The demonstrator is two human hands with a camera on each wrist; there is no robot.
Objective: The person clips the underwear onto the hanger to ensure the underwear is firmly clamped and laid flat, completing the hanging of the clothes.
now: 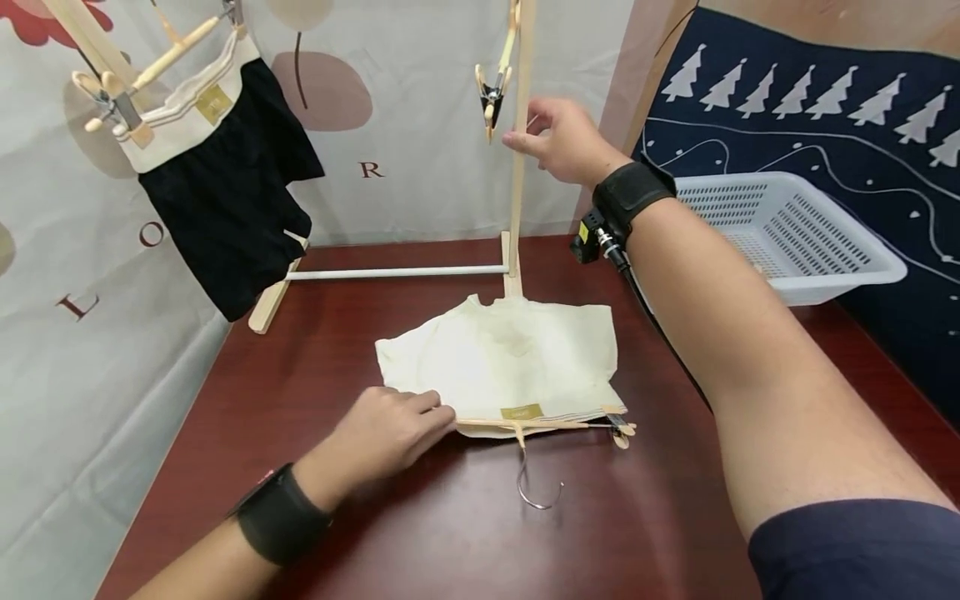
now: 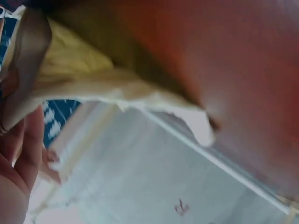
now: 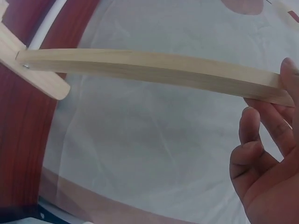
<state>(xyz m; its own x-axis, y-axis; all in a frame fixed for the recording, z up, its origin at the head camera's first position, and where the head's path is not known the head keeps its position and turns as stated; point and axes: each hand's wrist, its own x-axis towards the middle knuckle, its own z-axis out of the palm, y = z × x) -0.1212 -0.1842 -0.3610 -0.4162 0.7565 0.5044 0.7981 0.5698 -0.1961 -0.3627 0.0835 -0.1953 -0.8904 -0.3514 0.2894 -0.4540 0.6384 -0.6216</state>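
Observation:
Cream shorts lie flat on the dark red table, their waistband clipped to a wooden hanger whose metal hook points toward me. My left hand rests with nearly straight fingers on the left end of that waistband; in the left wrist view the cream shorts fill the top beside the left hand. Higher up, my right hand holds the upright post of the wooden drying rack between thumb and fingers. The right wrist view shows the post against the right hand's fingers.
Black shorts with a cream waistband hang from a clip hanger at the rack's left end. An empty clip hanger dangles by the post. The rack's white crossbar lies low behind the cloth. A white plastic basket stands at the right.

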